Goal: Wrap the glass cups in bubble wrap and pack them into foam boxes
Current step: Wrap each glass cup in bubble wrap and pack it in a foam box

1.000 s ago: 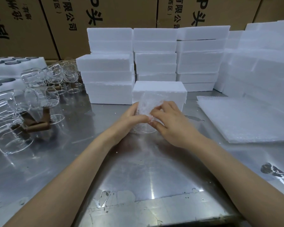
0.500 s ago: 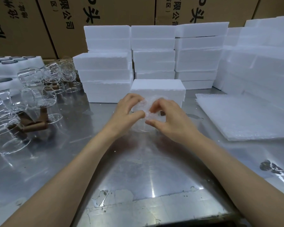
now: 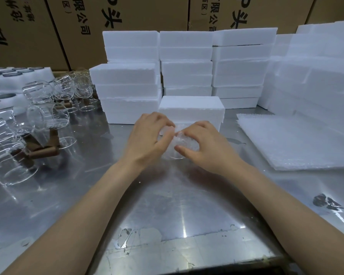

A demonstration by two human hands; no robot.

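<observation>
A glass cup wrapped in bubble wrap [image 3: 178, 140] stands on the steel table [image 3: 167, 205] in the middle of the head view. My left hand [image 3: 147, 138] grips its left side with curled fingers. My right hand [image 3: 205, 144] holds the right side, fingers bent over the top and thumb against the front. Only the clear base of the cup shows below the wrap. Right behind it sits a white foam box [image 3: 191, 109] with its lid on.
Several bare glass cups with brown wooden handles [image 3: 46, 120] lie and stand at the left. Stacks of foam boxes [image 3: 187, 62] fill the back and right. A pile of bubble wrap sheets [image 3: 298, 139] lies at the right. Cardboard cartons [image 3: 127, 14] stand behind.
Both hands have closed over the top of the wrapped cup, folding the loose bubble wrap that stuck up down and inward. The cup has stayed in place.
</observation>
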